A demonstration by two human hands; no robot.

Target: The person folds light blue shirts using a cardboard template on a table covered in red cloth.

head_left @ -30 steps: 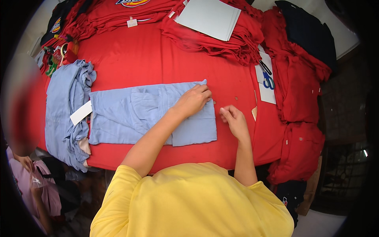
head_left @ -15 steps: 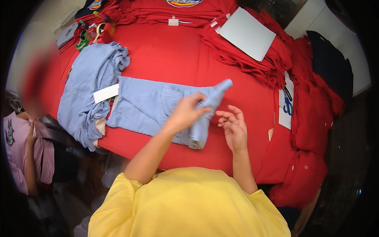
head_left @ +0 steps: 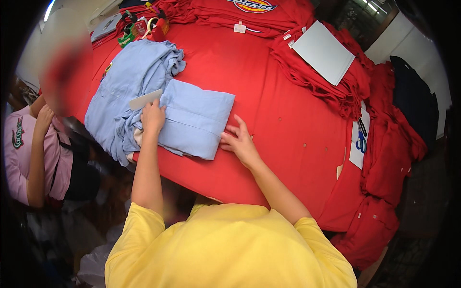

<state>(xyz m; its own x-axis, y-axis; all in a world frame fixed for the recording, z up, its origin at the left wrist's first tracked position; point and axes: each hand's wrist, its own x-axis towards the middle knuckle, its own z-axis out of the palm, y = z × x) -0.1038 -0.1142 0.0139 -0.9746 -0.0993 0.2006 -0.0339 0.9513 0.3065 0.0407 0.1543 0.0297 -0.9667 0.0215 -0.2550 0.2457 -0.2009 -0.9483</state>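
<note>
Where my left hand (head_left: pixel 153 117) meets the card (head_left: pixel 143 100), I cannot tell its grip. Right hand (head_left: pixel 242 145): spread beside blue garment (head_left: pixel 198 120).

A light-blue cloth garment (head_left: pixel 197 120), folded into a compact, roughly four-sided bundle, lies flat near the front edge of a red-covered table (head_left: pixel 283 168), its left end beside a rumpled heap of matching blue cloth (head_left: pixel 122 91). A seam line runs across the bundle's largely smooth upper face, slanting slightly down toward the right, where the edge falls in a nearly straight line. A plain, pale oblong card (head_left: pixel 143 100) sits aslant over the heap, its right end reaching the bundle's left side.
</note>
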